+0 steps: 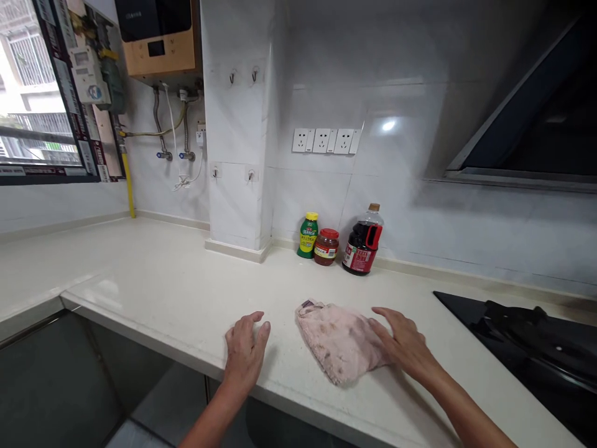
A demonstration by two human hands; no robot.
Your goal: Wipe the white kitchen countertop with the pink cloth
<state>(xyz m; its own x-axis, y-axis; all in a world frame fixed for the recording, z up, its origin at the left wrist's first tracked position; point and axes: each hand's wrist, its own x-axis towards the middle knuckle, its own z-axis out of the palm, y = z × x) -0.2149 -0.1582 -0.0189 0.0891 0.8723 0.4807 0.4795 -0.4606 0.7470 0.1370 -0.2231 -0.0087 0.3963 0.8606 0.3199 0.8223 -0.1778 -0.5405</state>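
A pink cleaning cloth (pixel 342 339) with brownish stains lies crumpled and partly folded on the pale countertop (pixel 163 267). At its right end is my right hand (pixel 403 339), fingers parted, over or against the fabric; whether it touches cannot be made out. My left hand (pixel 245 348) is to the left of the cloth, apart from it, above the counter's front edge. Its thumb stands away from the loosely bent fingers, and nothing shows in it.
Against the wall stand a green bottle with yellow cap (pixel 308 236), a red-lidded jar (pixel 326 247) and a large dark sauce bottle (pixel 364 242). A black gas stove (pixel 527 348) is at the right, below a range hood (pixel 527 124). A tiled pillar (pixel 236 211) juts out behind.
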